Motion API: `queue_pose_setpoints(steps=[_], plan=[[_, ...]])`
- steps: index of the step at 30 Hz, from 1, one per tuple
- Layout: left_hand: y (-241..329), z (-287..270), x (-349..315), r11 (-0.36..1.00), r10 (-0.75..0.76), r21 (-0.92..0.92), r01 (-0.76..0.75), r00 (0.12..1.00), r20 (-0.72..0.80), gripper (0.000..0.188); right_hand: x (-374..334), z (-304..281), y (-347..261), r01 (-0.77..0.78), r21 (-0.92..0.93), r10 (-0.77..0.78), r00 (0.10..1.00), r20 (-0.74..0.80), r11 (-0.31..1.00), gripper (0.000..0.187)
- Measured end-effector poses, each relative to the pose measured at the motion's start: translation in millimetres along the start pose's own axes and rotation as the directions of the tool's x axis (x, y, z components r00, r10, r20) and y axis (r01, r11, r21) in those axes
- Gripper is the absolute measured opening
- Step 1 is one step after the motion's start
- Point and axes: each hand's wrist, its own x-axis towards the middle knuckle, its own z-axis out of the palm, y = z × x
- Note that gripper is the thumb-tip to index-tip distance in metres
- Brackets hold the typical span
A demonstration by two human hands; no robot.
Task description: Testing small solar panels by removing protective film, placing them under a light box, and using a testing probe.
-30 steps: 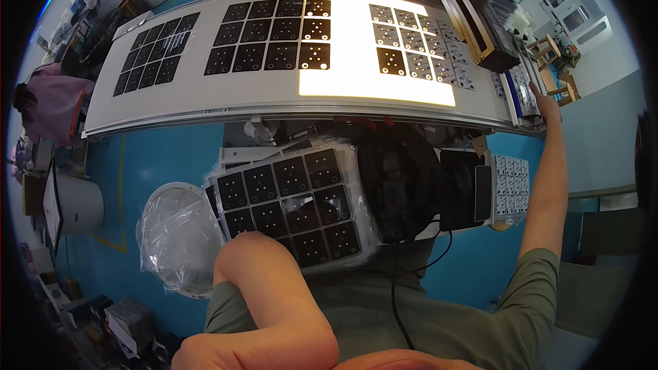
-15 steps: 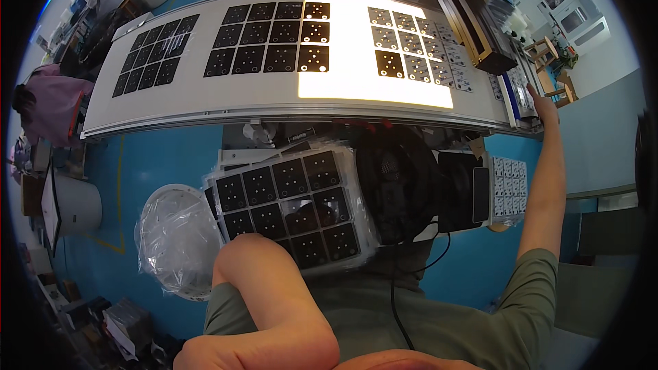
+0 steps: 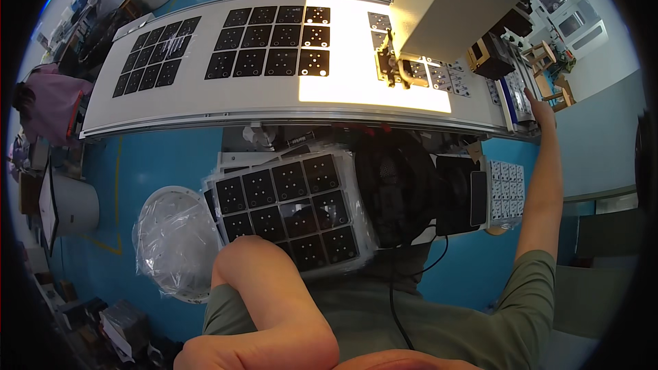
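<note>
My right arm reaches forward to the right end of a white conveyor table. There my right hand lies against the outer edge of a blue-and-white sheet holder; its visible finger is stretched along that edge, and the others are mostly hidden. My left arm is bent, its elbow beside a plastic-wrapped stack of black card sheets; the left hand is out of sight below. On the table lie several black card sheets with white dots. Above the brightly lit part, a yellow-lit machine head hangs over more cards.
A round white tub with clear plastic wrap stands left of the stack. A black fan-like object, a dark chair-like pad and a pack of white dotted cards sit before me. A person in pink is at far left.
The machine head with its beige housing has come forward over the lit cards, covering several of them. My arms have stayed nearly still.
</note>
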Motion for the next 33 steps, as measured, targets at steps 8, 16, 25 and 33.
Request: queue_pose_setpoints(steps=[8, 16, 25, 33], plan=[[-4, 0, -1, 1.0, 0.007, -0.022, -0.007, 1.0, -0.011, 0.018, -4, -2, 2, -0.014, 0.004, 0.014, 1.0, -0.004, 1.0, 0.111], [-9, -1, -6, 0.997, -0.009, -0.081, 0.008, 1.0, -0.01, 0.019, -5, 0, 2, -0.039, 0.044, 0.041, 0.998, -0.04, 0.998, 0.108], [-12, 6, -19, 0.989, -0.009, -0.149, -0.002, 0.997, -0.072, 0.018, 10, 3, 8, -0.015, 0.0, 0.015, 1.0, 0.005, 1.0, 0.11], [6, 5, -30, 0.955, -0.284, 0.121, 0.272, 0.955, 0.089, 0.013, 57, 11, 42, -0.017, 0.271, 0.041, 0.996, -0.083, 0.962, 0.103]])
